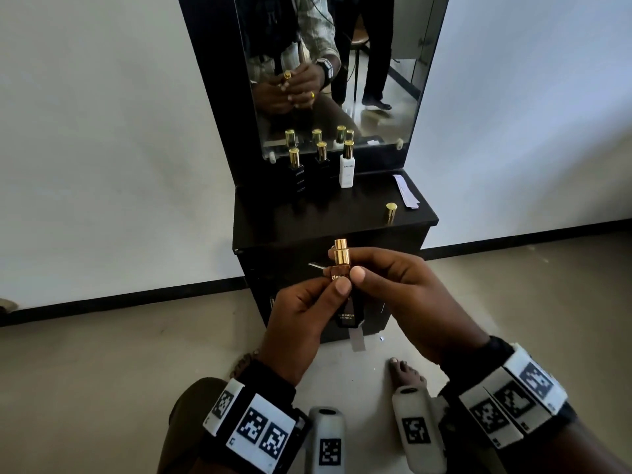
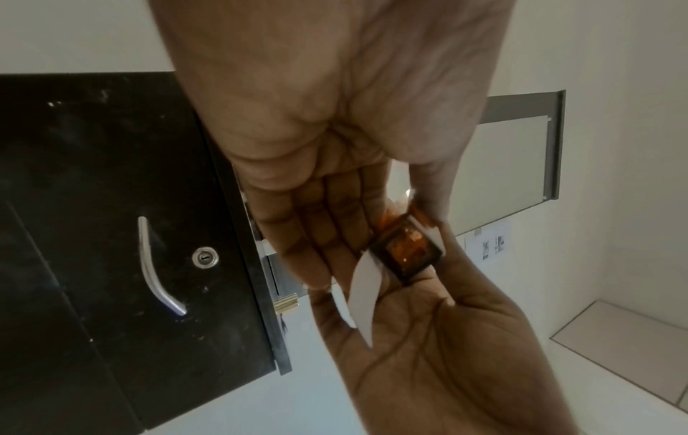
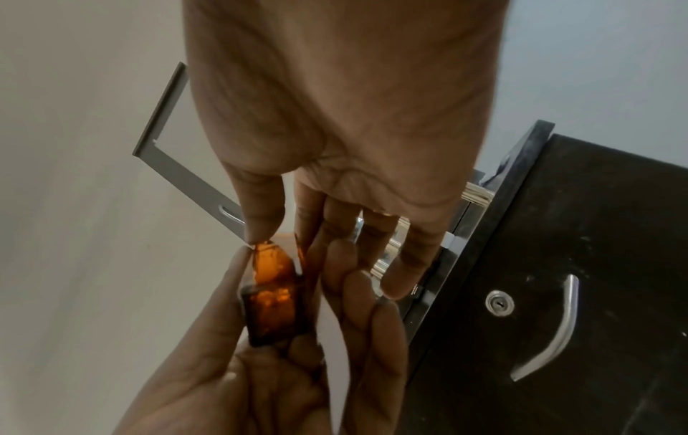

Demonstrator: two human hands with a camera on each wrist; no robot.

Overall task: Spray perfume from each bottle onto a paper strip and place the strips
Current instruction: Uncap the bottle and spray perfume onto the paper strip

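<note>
Holding an amber square glass perfume bottle with a gold sprayer [image 1: 343, 268] upright in front of the black cabinet [image 1: 328, 217], the left hand [image 1: 301, 323] and right hand [image 1: 410, 302] each pinched its shoulders between thumb and fingers. A white paper strip [image 2: 363, 290] lay tucked against the bottle's base, touching the right palm. On the cabinet top stood two black bottles [image 1: 297, 169], a white bottle [image 1: 346, 165], a loose gold cap [image 1: 391, 212] and spare white strips [image 1: 407, 191] near the mirror [image 1: 376, 80].
</note>
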